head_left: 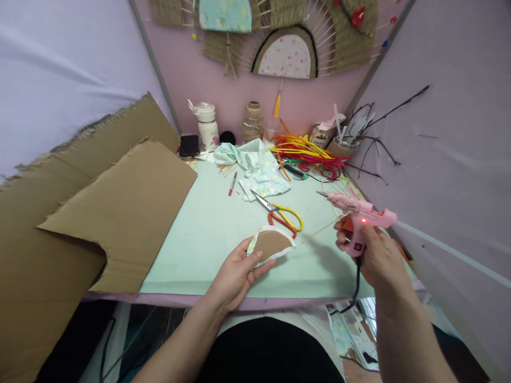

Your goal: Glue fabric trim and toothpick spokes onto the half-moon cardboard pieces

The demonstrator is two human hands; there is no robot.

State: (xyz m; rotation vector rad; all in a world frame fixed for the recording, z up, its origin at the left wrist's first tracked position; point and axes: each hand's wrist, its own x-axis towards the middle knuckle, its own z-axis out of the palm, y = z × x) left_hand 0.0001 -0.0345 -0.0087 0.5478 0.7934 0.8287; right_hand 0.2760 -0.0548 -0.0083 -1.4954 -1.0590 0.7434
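Observation:
My left hand pinches a half-round cardboard piece, whose edge is wrapped in a pale patterned cloth strip; its bare brown face is turned up. In my right hand is a pink hot glue gun, with its red light lit and its nozzle pointing left. A thin stick sticks out leftward near the fingers of that hand, and a clear glue stick trails from the gun's rear. Scissors with red and yellow handles lie just beyond the cardboard piece, blades toward the back left.
Large cardboard sheets cover the left side. Crumpled patterned cloth, a red-tipped pen, a white bottle, twine and colourful pipe cleaners sit toward the back. Dark twigs jut out at right; woven fans hang above.

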